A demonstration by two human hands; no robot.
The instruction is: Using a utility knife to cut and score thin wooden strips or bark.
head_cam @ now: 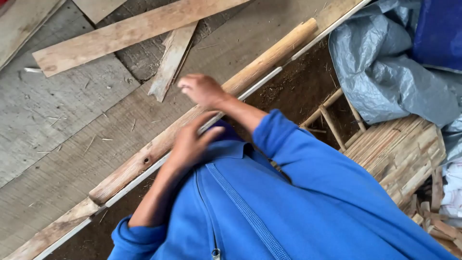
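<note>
Looking down from the head camera, there is a grey wooden floor [53, 120] with loose boards on it. One long flat plank [130, 31] lies across the top, and a shorter, thinner board [171, 60] lies partly under it, pointing down. To the right sits a crumpled grey tarp [390, 72] with a dark blue sheet [440, 31] on top of it. Below the tarp is a bundle of thin bamboo strips [399, 151], and a small frame of sticks [334, 118] stands on the brown dirt [298, 86] beside it.

A long round wooden pole [240, 84] runs slantwise along the edge of the floor, from lower left to upper right. It has a small dark hole in it near the middle. A thin white strip [144, 175] runs right beside it.

The person wears a blue jacket [288, 207], which hides the lower part of the picture.

The right hand [202, 90] rests on top of the pole with its fingers curled loosely; it is blurry, so I cannot tell if it grips. The left hand [190, 144] is open and loose, its fingers spread, touching the pole's near edge.
</note>
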